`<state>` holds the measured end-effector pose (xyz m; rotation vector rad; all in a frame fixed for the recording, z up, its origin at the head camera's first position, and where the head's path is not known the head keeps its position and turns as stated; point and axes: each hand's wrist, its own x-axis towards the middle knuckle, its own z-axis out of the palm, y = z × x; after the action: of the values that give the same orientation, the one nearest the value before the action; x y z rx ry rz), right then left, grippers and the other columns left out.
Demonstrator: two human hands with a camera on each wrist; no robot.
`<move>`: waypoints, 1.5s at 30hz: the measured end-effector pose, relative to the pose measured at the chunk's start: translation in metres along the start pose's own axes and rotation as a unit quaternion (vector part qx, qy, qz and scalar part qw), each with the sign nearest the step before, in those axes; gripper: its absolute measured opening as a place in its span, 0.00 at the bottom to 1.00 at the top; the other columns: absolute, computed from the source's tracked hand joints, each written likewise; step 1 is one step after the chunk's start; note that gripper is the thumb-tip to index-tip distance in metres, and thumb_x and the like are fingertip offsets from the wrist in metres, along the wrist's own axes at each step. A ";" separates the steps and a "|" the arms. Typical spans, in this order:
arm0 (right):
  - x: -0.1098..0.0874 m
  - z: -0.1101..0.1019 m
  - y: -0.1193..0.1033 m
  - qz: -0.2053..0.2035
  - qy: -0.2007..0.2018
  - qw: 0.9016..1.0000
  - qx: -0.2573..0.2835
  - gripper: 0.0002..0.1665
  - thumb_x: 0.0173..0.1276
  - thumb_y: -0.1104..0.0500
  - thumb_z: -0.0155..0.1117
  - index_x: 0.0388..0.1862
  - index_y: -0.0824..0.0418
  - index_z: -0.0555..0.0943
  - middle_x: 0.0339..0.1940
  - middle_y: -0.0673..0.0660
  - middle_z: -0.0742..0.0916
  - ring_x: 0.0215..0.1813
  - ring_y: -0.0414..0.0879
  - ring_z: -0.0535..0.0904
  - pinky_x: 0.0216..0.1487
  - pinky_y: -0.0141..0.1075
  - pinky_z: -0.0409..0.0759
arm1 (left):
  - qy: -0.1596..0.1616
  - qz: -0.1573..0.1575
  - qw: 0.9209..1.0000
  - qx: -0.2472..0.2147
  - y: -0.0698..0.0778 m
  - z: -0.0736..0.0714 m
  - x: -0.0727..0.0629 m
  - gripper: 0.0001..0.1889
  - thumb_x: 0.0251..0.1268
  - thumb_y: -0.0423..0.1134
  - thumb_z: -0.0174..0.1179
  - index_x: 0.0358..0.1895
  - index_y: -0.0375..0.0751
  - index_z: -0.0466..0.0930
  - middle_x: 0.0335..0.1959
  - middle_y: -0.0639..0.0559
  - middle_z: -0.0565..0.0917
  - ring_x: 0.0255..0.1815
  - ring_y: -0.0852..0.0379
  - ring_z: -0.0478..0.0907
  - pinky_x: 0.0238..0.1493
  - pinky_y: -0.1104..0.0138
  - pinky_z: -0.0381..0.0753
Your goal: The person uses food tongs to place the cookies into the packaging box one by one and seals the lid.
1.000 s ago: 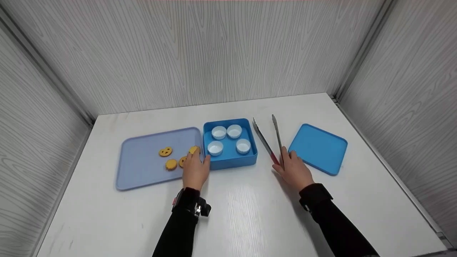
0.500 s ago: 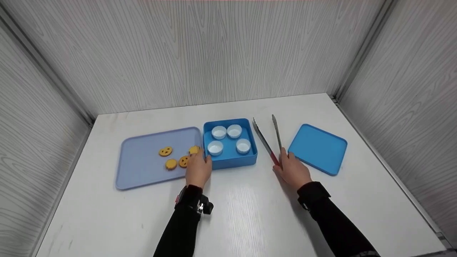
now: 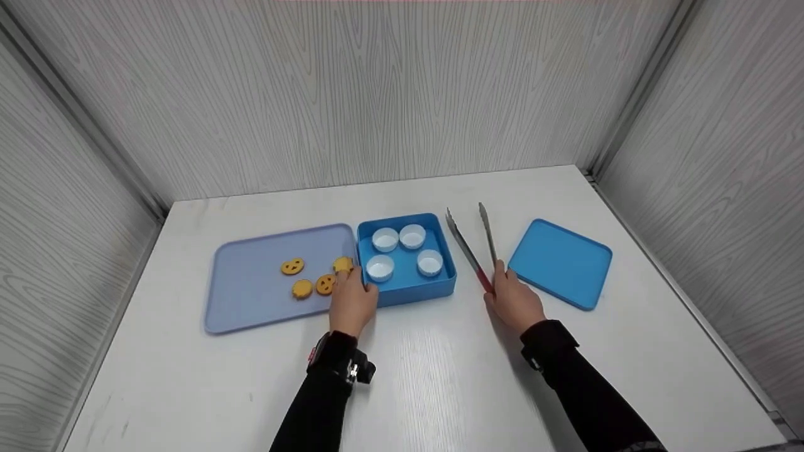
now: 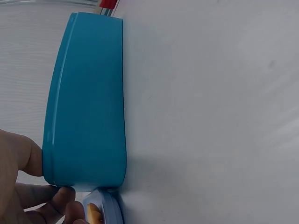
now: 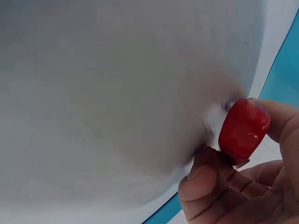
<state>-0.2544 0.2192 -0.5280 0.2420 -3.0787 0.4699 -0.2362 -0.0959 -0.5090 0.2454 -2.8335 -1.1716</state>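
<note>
My left hand is at the near left corner of a blue box. In the left wrist view, the thumb and bent fingers hold that corner of the box. Several small white cups stand inside it. On the lavender tray, several yellow toy cookies lie; one sits just beyond the left fingertips. Right of the box, my right hand grips spread metal tongs by the handles. A red handle shows between thumb and fingers in the right wrist view.
A flat blue tray lies at the right, close to the right hand. The lavender tray borders the box on the left. Wood-grained panels enclose the white table at the back and both sides.
The blue box with its cups has slid a little toward me and slightly right, the left hand shifting right along with it. The tongs and right hand have barely moved.
</note>
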 end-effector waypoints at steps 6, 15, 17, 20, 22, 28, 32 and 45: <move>-0.003 -0.001 0.001 -0.015 0.041 0.999 0.008 0.41 0.72 0.59 0.66 0.75 0.79 0.61 0.54 0.75 0.80 0.35 0.58 0.84 0.33 0.50 0.85 | -0.012 0.002 1.000 -0.006 0.002 0.000 -0.011 0.33 0.71 0.37 0.54 0.78 0.31 0.60 0.72 0.31 0.64 0.69 0.30 0.67 0.65 0.43 0.74; -0.003 -0.003 0.002 0.012 0.066 0.997 0.031 0.32 0.74 0.61 0.59 0.72 0.75 0.67 0.49 0.72 0.78 0.25 0.52 0.78 0.28 0.47 0.82 | -0.036 0.001 0.999 -0.040 0.004 0.000 -0.026 0.39 0.68 0.33 0.54 0.81 0.32 0.51 0.79 0.33 0.57 0.77 0.32 0.59 0.73 0.44 0.66; -0.002 -0.005 0.003 0.023 0.064 0.997 0.041 0.31 0.74 0.60 0.58 0.71 0.74 0.68 0.48 0.71 0.78 0.26 0.54 0.78 0.30 0.49 0.83 | -0.039 0.005 0.998 -0.043 0.005 0.000 -0.029 0.40 0.67 0.32 0.54 0.81 0.32 0.51 0.80 0.33 0.56 0.77 0.32 0.58 0.74 0.44 0.64; -0.001 -0.008 0.005 0.031 0.064 0.996 0.052 0.30 0.75 0.57 0.59 0.69 0.73 0.70 0.46 0.71 0.81 0.31 0.58 0.81 0.35 0.53 0.84 | -0.043 0.013 0.998 -0.049 0.006 0.001 -0.034 0.40 0.65 0.30 0.53 0.81 0.31 0.51 0.81 0.34 0.55 0.79 0.33 0.57 0.76 0.44 0.62; -0.001 -0.010 0.005 0.030 0.062 0.996 0.055 0.30 0.76 0.54 0.59 0.68 0.72 0.70 0.45 0.70 0.84 0.35 0.60 0.82 0.38 0.55 0.84 | -0.044 0.020 0.997 -0.052 0.006 0.001 -0.038 0.40 0.64 0.28 0.53 0.80 0.30 0.52 0.81 0.34 0.55 0.79 0.33 0.56 0.76 0.45 0.61; -0.002 -0.015 0.008 0.017 0.055 0.997 0.045 0.32 0.77 0.51 0.61 0.69 0.71 0.71 0.42 0.70 0.85 0.36 0.62 0.83 0.39 0.56 0.84 | -0.049 0.038 0.997 -0.052 0.005 0.001 -0.050 0.39 0.64 0.27 0.54 0.79 0.26 0.53 0.81 0.34 0.54 0.80 0.37 0.56 0.76 0.48 0.62; -0.005 -0.019 0.009 0.017 0.045 0.998 0.041 0.35 0.78 0.51 0.60 0.73 0.72 0.68 0.48 0.73 0.85 0.42 0.64 0.84 0.44 0.58 0.84 | -0.056 0.030 0.996 -0.056 0.004 0.001 -0.058 0.39 0.66 0.28 0.54 0.80 0.27 0.52 0.82 0.35 0.53 0.80 0.38 0.56 0.76 0.47 0.63; -0.013 -0.031 0.012 -0.027 0.098 0.994 0.051 0.34 0.77 0.52 0.62 0.71 0.74 0.70 0.44 0.72 0.84 0.39 0.64 0.83 0.41 0.58 0.84 | -0.059 0.033 0.996 -0.063 0.000 0.002 -0.087 0.39 0.63 0.27 0.53 0.79 0.26 0.52 0.82 0.35 0.53 0.80 0.38 0.57 0.74 0.47 0.65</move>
<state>-0.2437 0.2419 -0.5027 0.2620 -2.8544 0.6107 -0.1509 -0.0798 -0.5109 0.0764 -2.8259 -1.3893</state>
